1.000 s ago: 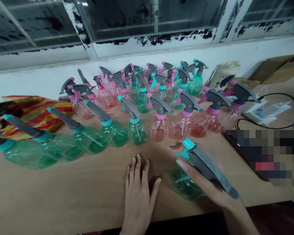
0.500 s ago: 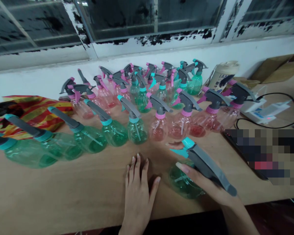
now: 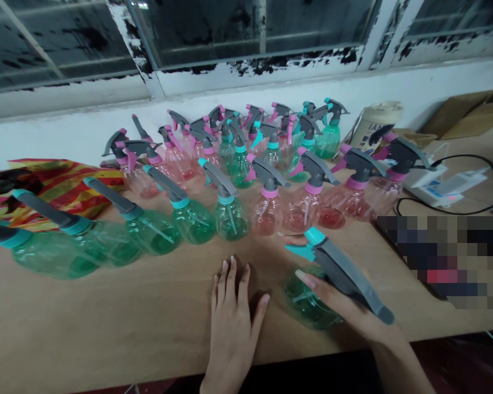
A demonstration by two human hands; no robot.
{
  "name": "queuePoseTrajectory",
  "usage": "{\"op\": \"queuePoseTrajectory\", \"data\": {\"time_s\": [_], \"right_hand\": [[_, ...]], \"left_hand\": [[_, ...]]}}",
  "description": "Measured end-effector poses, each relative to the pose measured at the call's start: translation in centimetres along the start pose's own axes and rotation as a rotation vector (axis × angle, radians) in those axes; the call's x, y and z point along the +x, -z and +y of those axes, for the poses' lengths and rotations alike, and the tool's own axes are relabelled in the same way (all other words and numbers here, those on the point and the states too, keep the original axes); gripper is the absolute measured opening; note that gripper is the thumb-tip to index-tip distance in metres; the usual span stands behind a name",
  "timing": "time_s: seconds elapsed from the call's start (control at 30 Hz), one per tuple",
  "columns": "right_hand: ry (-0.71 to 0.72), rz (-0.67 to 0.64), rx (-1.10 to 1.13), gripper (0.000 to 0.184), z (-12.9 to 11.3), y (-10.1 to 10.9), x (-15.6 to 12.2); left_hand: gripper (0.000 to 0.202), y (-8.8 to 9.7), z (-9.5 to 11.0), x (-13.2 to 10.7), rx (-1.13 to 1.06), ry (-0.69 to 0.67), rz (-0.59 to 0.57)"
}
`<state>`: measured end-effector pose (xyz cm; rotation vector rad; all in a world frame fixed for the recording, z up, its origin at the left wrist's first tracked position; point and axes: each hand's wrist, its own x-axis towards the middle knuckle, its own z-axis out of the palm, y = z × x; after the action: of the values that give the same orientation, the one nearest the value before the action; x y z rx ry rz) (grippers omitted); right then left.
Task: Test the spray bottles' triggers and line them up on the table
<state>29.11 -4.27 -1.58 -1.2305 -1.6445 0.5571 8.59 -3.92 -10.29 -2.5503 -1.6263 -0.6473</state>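
Right hand (image 3: 343, 309) first: its fingers are curled round the neck of a green spray bottle (image 3: 306, 303), tucked under the grey trigger head, a firm wrap. The bottle sits low at the front of the table (image 3: 107, 328), its base on or just off the wood (we cannot tell which). Our left hand (image 3: 232, 314) lies palm down just beside it, fingers loosely spread and holding nothing.

Moving outward, a front row stands shoulder to shoulder, with green bottles (image 3: 193, 221) to the left and pink bottles (image 3: 302, 210) to the right. A tighter cluster (image 3: 238, 145) is packed behind them against the wall. By the look of it nearly everything is already ranged, and the bottle in our grip is the only one out of line.

As for writing, we can read no labels on the bottles. A pale tub (image 3: 376, 128) at the back shows dark letters, perhaps "IA", with the rest hidden. A striped bag (image 3: 61, 186) lies at far left.
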Motion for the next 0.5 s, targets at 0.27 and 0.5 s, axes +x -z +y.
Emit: {"op": "queuePoseTrajectory", "data": {"time_s": [0.27,0.5], "right_hand": [[0.026,0.029,0.028,0.036,0.09,0.04,0.00],[-0.012,0.068,-0.005,0.018,0.21,-0.41,-0.18]], "left_hand": [[0.050,-0.08,0.01,-0.07,0.000,-0.004,0.007],[0.050,-0.09,-0.05,-0.07,0.010,-0.011,0.015]]}}
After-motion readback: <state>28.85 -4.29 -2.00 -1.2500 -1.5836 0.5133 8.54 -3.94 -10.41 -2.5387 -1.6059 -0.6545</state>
